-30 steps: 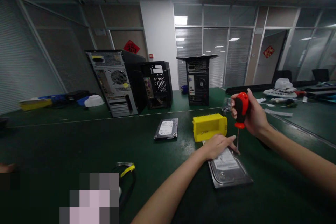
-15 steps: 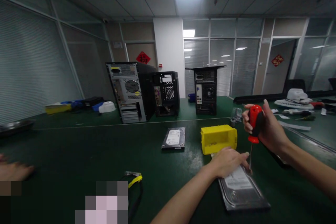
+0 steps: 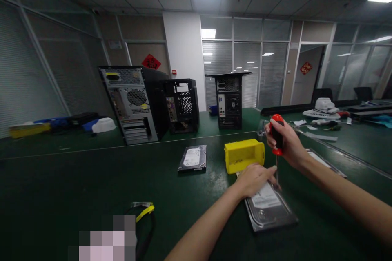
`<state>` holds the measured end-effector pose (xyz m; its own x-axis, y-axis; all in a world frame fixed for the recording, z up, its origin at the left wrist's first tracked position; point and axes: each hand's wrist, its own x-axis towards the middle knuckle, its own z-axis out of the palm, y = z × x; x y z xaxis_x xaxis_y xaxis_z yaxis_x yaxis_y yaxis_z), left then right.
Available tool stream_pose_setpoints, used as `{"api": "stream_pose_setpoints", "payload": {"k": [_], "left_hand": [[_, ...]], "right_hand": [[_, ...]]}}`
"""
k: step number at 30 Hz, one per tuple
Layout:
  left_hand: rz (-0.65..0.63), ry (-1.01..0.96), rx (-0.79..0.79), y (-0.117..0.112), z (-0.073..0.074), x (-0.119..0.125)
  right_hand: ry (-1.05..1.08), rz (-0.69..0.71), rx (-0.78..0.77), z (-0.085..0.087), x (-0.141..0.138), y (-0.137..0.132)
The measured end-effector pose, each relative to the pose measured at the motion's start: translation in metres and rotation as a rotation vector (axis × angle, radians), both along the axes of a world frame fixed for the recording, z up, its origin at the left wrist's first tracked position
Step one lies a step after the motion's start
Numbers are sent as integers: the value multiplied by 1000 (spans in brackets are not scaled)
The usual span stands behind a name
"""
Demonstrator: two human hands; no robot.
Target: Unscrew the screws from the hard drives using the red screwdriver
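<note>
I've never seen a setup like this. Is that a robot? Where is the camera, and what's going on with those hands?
There's no robot: these are a person's bare hands, seen by one camera worn on that person's head, looking forward and down. The right hand grips a red and black screwdriver, its shaft pointing down by the edge of a hard drive. The left hand rests on that drive. On the green table lie another drive and a yellow bin holding small bits; computer cases stand behind. The screwdriver's tip is too small to make out.
</note>
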<state>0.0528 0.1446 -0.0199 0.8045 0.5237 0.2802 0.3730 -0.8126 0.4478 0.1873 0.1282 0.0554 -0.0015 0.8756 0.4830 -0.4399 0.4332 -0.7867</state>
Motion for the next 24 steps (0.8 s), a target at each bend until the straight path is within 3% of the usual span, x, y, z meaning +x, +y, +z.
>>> {"api": "stream_pose_setpoints", "payload": {"k": [8,14,24], "left_hand": [[13,13,-24,0,-1,0],[11,-5,-11,0,1,0],[75,-12,-47,-1,-8,1]], "right_hand": [[48,-23,-9,-1,6,4],[-15,-162,33,-2,5,3],[-74,-112,22,-1,5,-1]]}}
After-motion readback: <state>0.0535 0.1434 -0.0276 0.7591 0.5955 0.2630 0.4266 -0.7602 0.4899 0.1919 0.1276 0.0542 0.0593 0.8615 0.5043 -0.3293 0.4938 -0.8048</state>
